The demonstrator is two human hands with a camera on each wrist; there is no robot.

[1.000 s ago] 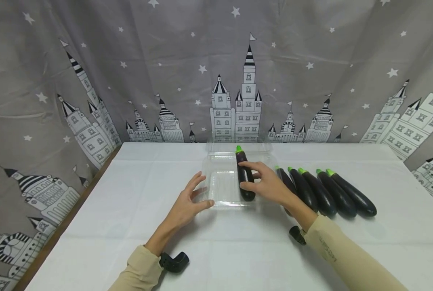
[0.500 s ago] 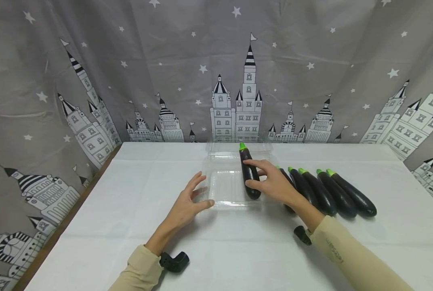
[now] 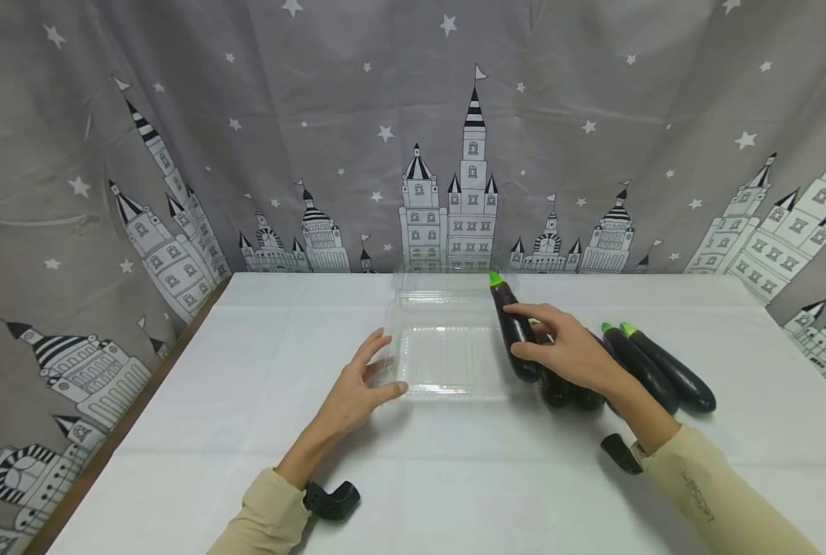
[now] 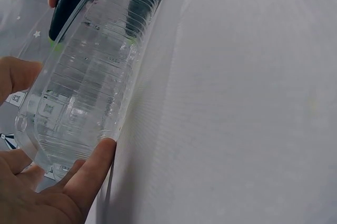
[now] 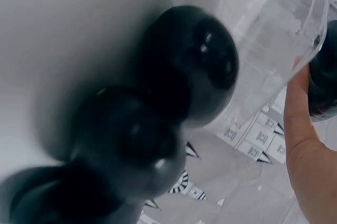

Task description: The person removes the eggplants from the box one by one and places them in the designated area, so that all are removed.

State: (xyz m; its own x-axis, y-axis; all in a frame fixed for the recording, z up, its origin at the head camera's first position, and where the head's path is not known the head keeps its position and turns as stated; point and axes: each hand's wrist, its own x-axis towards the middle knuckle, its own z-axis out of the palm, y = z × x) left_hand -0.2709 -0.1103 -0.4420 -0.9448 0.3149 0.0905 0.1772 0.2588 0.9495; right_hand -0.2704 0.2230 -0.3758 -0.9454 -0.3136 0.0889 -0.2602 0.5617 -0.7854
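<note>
In the head view my right hand (image 3: 571,347) grips a dark purple eggplant (image 3: 513,327) with a green stem end, thumb on the near part and fingers farther up. That eggplant is tilted over the right side of a clear plastic clamshell container (image 3: 448,391). My left hand (image 3: 350,393) rests at the container's left side, thumb and fingers spread and touching it; the left wrist view shows its thumb (image 4: 92,179) along the container's wall. The container's base holds nothing visible. In the right wrist view the held eggplant (image 5: 324,84) is partly cut off.
Several more eggplants (image 3: 640,370) lie in a slanting row to the right, some partly hidden by my right hand. The container's open lid (image 3: 454,285) extends towards the back edge of the white table (image 3: 246,416). A grey castle-print curtain (image 3: 565,100) hangs behind.
My right hand has moved right with the eggplant, from over the container's base to its right side. My left hand has stayed in place.
</note>
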